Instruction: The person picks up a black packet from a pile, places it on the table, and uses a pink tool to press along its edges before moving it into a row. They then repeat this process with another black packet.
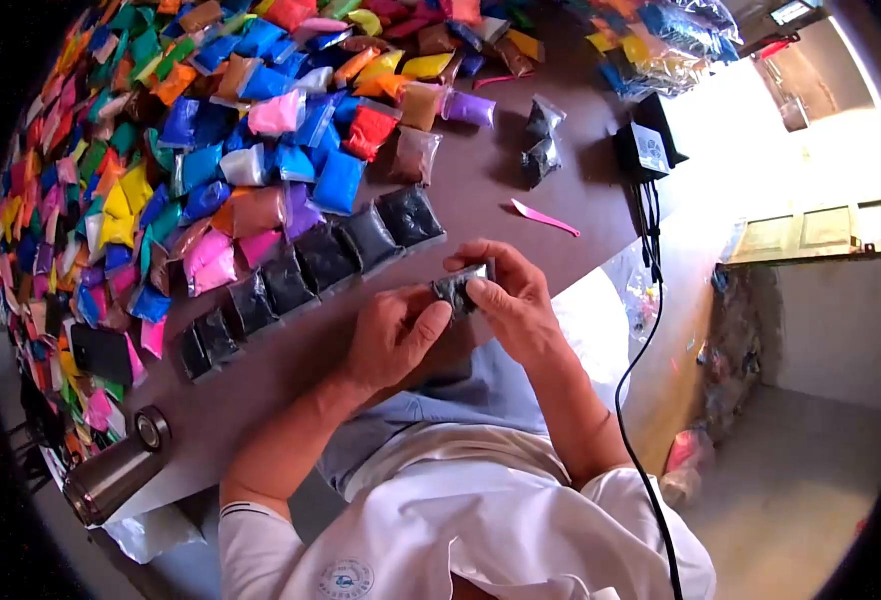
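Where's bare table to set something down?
Bare brown tabletop shows between the row of black plastic packets and the slim pink plastic tool. Another patch lies between the row's left end and the dark metallic flask. It's crowded left and far, under the heap of multicoloured plastic packets, and by your left hand and right hand, at a small black packet.

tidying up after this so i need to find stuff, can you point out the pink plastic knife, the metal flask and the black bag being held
pink plastic knife (526, 209), head view, on its blade
metal flask (112, 480), head view, on its side
held black bag (452, 290), head view, on its dark front
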A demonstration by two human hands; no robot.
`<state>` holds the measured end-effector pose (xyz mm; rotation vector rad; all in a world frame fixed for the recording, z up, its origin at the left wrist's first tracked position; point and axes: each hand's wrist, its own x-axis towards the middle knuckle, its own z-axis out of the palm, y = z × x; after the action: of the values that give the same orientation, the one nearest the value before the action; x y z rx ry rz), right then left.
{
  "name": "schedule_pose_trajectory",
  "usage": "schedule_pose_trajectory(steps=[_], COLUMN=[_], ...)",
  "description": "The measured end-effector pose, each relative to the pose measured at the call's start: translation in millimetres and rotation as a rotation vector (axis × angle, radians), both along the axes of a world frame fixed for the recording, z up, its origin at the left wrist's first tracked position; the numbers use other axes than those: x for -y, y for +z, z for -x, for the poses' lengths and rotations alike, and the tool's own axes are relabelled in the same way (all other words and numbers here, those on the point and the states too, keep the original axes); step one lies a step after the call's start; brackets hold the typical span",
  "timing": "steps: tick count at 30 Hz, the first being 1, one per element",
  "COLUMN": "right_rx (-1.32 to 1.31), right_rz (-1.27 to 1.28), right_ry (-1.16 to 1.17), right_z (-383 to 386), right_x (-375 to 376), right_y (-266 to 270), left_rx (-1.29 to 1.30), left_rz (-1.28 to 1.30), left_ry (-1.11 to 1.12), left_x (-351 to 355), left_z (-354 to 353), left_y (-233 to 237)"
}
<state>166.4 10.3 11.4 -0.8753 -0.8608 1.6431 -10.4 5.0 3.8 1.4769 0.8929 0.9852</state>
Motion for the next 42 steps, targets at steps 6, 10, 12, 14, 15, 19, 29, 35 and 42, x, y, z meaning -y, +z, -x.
schedule_pose_trajectory(steps=[6,10,12,14,15,19,29,35,42], right_rx=[0.011,0.346,0.404,0.358,0.359,0.176,0.307,0.202,0.161], right_rz=[0.086,-0.054,-0.093,-0.011,-0.010,0.070,0.103,0.083,0.163], right_ry=[0.099,0.153,0.118,0.142,0.145,0.008,0.005,-0.050,-0.083], right_z=[-8.9,-4.4,-0.5,-0.4,0.2,8.6,9.9,11.8,11.9], right_x=[14.6,20.9,22.3,22.0,22.7,27.0,21.8,22.6,14.3], right_y=[-9.6,12.7,18.5,19.0,17.2,1.5,3.9,-10.1,-1.6], left_rx=[-0.071,-0.092,-0.136,-0.125,-0.113,-0.280,-0.261,-0.226,-0.309], left_rz=[0.040,0.059,-0.087,-0.085,-0.086,-0.069,-0.238,-0.094,-0.204], left_ry=[0.049,0.098,0.016,0.032,0.049,-0.053,0.022,-0.003,-0.016], left_x=[1.5,0.3,-2.9,-1.3,-0.9,-1.4,-1.3,-2.7,-3.1], left_z=[3.3,2.8,6.3,3.5,2.5,5.5,-0.5,3.4,4.0], left_y=[-0.1,-0.5,-0.5,1.5,2.8,9.9,-4.5,0.6,3.5])
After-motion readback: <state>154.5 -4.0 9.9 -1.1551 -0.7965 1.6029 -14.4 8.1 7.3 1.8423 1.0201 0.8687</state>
